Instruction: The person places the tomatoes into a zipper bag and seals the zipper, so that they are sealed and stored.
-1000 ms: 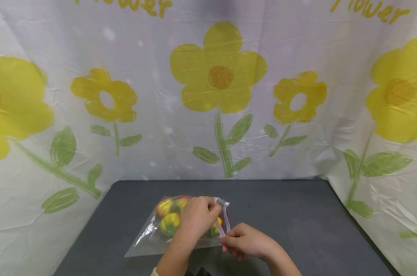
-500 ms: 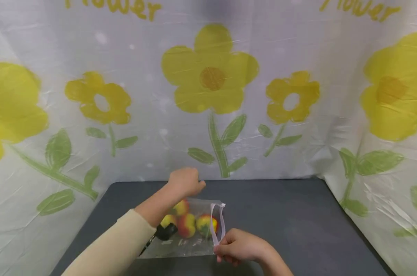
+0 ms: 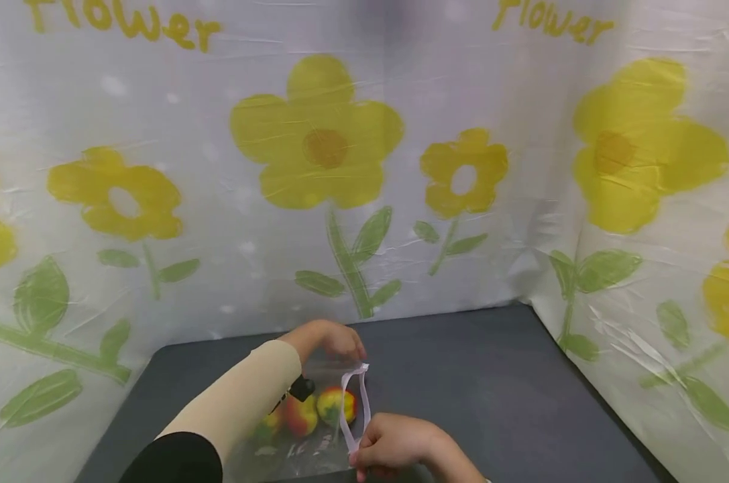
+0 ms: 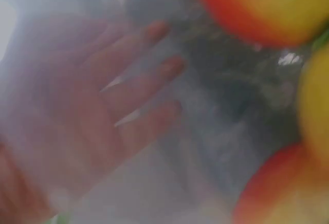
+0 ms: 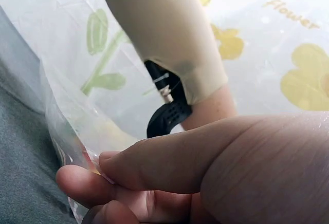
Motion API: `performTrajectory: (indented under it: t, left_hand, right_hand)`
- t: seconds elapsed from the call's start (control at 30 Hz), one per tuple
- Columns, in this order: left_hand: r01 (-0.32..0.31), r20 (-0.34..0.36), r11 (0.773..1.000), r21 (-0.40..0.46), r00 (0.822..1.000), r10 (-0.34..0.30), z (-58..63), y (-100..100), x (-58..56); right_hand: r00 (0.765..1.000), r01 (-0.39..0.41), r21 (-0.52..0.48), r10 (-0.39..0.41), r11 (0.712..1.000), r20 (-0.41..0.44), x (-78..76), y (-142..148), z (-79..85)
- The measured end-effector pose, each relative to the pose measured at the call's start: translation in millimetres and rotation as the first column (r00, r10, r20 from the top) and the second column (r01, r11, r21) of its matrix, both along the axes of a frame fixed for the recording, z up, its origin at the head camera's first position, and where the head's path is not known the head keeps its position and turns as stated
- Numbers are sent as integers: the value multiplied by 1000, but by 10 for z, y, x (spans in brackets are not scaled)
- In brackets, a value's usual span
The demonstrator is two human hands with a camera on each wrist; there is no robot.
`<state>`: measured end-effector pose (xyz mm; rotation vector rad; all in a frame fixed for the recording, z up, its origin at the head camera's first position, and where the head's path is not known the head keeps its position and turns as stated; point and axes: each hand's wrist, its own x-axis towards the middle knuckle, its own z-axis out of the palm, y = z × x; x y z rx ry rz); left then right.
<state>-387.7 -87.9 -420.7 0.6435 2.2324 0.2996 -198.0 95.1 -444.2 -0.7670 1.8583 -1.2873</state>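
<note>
A clear zip bag [image 3: 306, 456] with a pale zip strip round its mouth lies on the dark table, its mouth facing right. Inside are several yellow-and-red, apple-like fruits [image 3: 337, 405]. My right hand [image 3: 397, 439] pinches the near corner of the mouth between thumb and index finger, also seen close up in the right wrist view. At the far side of the mouth is my left hand [image 3: 339, 340]. The left wrist view shows this hand [image 4: 82, 95] hazily through the plastic, several fingers fairly straight, apart from the fruits [image 4: 277, 188]. Whether its thumb touches the bag is hidden.
The dark table [image 3: 449, 376] extends to the right of the bag. A white sheet [image 3: 400, 282] printed with yellow flowers stands behind and at both sides. A black wrist camera [image 3: 302, 388] on my left arm hangs over the bag.
My left hand left the top of the bag, swung up to its far side, then came down near the mouth's far corner. The right hand keeps its pinch. The head view has turned right.
</note>
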Motion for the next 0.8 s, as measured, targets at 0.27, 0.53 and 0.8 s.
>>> performTrajectory:
  t: [0.27, 0.53, 0.8]
  left_hand:
    - [-63, -29, 993, 104, 997, 67, 2, -107, 93]
    - [-77, -52, 939, 334, 994, 100, 212, -212, 93]
    - [-224, -4, 792, 568, 962, 274, 438, -365, 71]
  right_hand:
    - [1000, -3, 26, 4, 1000, -9, 41, -77, 54]
    - [998, -6, -27, 5, 1000, -65, 60, 7, 201]
    - [963, -16, -93, -10, 996, -268, 112, 290, 424]
